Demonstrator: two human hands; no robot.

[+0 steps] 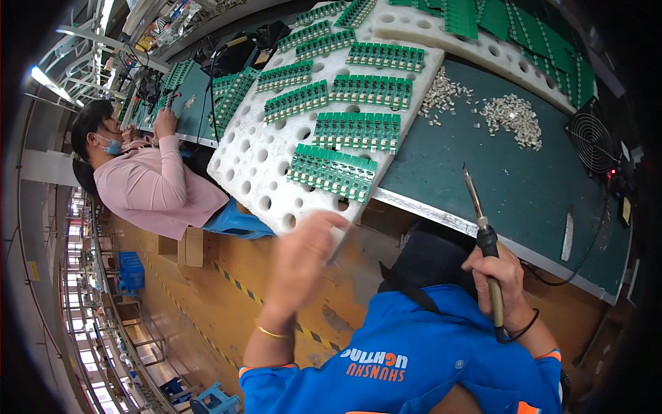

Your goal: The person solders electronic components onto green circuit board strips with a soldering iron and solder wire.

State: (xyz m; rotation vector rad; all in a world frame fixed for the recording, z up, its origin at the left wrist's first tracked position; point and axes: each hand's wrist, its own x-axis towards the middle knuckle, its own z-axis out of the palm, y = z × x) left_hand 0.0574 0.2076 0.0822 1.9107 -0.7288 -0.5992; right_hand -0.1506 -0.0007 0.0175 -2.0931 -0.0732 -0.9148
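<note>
My right hand (500, 276) grips a soldering iron (483, 234) by its handle, with the tip up over the dark green bench mat (496, 186). My left hand (303, 255) is blurred by motion at the near corner of a white perforated foam tray (255, 159). Whether it grips the tray I cannot tell. Several rows of green circuit boards (334, 171) lie on the tray, the closest row just beyond my left fingers.
A second foam tray (414, 27) with more green boards lies farther back. Piles of small pale parts (514, 117) sit on the mat, and a small fan (593, 141) stands at right. At left, a person in a pink top (155, 190) works at the same bench.
</note>
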